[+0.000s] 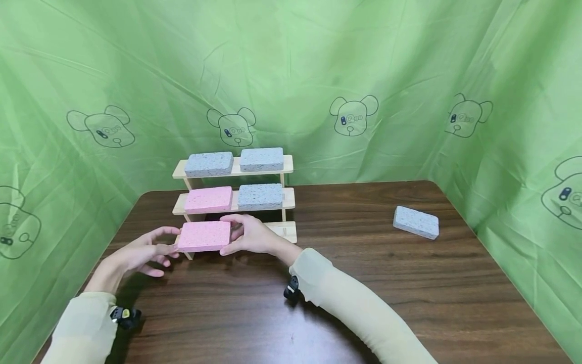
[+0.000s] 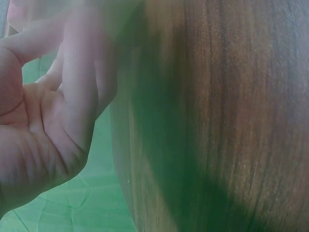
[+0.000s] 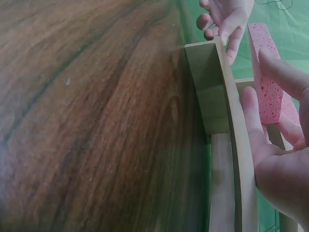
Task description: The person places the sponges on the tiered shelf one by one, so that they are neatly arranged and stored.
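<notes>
A pink sponge [image 1: 204, 236] is over the left part of the lowest tier of a small wooden rack [image 1: 290, 231]. My right hand [image 1: 252, 235] grips its right end between thumb and fingers. In the right wrist view that sponge [image 3: 270, 92] stands at a slight tilt to the plank. Near the sponge's left edge is my left hand [image 1: 138, 251], its thumb and index finger at the rack's end, the other fingers loosely bent. Another pink sponge [image 1: 209, 199] lies on the middle tier beside a blue-grey sponge [image 1: 260, 196].
The top tier bears two more blue-grey sponges, a left one [image 1: 209, 164] and a right one [image 1: 261, 159]. Far to the right, a single blue-grey sponge [image 1: 416, 222] lies on the dark wooden table [image 1: 354, 242]. Green cloth [image 1: 300, 65] surrounds the table's back and sides.
</notes>
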Demonstrator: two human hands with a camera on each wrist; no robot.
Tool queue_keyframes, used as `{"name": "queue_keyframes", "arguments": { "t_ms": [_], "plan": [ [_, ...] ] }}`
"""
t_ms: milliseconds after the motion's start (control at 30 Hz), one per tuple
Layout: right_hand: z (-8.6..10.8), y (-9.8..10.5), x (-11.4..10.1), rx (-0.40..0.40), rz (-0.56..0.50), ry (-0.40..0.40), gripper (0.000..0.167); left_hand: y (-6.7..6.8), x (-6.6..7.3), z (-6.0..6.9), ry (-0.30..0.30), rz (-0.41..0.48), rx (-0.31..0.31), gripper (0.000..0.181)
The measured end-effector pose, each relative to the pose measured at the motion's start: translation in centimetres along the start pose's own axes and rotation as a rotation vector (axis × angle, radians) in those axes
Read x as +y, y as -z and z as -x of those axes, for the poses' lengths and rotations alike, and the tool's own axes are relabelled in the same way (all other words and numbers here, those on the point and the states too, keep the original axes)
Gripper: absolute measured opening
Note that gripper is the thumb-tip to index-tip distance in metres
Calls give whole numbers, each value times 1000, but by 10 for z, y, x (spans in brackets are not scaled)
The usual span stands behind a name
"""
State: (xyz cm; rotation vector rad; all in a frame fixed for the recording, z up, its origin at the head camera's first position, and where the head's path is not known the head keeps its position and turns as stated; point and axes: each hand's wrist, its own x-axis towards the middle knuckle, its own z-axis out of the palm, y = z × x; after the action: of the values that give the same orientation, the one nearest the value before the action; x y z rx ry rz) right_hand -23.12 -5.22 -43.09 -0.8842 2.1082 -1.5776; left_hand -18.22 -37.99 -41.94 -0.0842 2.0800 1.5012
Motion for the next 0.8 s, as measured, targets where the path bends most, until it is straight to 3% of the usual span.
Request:
{"name": "queue_keyframes", "arguments": {
  "t_ms": [233,800],
  "plan": [
    [0,-3,3,-5,54,20,83,-1,-1,1,7,-2,17,58],
    [4,-6,2,46,122,23,83,0,1,-1,12,-13,20,60]
  ]
}}
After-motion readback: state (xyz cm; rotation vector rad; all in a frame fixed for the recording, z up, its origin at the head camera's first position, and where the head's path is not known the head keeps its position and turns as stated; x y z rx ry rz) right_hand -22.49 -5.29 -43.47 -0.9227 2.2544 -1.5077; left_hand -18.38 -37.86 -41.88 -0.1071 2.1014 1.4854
